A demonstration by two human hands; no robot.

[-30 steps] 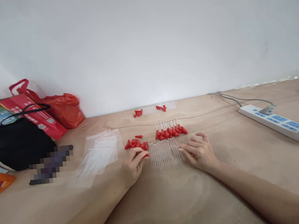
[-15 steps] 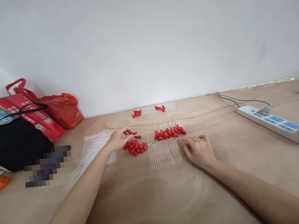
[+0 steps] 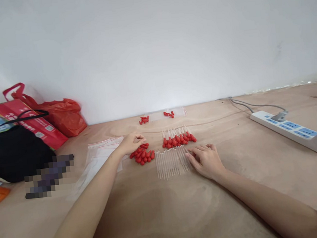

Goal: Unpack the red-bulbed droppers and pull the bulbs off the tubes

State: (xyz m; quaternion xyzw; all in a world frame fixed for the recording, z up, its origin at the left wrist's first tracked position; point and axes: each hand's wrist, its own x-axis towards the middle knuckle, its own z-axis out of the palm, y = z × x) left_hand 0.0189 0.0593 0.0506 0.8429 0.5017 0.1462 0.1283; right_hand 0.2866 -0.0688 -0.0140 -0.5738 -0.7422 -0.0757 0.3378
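Observation:
My left hand (image 3: 131, 143) reaches to the far edge of a heap of loose red rubber bulbs (image 3: 143, 155), its fingertips pinched together over the topmost bulb. My right hand (image 3: 206, 160) rests on the wooden table (image 3: 167, 208) at the right edge of a row of clear glass tubes (image 3: 171, 162), fingers curled and touching the nearest tube. Behind the tubes lies a row of finished droppers with red bulbs (image 3: 178, 137).
A stack of clear zip bags (image 3: 100, 158) lies left of the bulbs. More bulbs and bags (image 3: 161, 115) sit by the wall. Red bags (image 3: 60, 117) and a black bag (image 3: 13, 151) stand at left, a white power strip (image 3: 296, 130) at right.
My left hand left the near edge of the tubes and went forward to the far side of the bulb heap, then closed in on it. My right hand stayed by the tubes.

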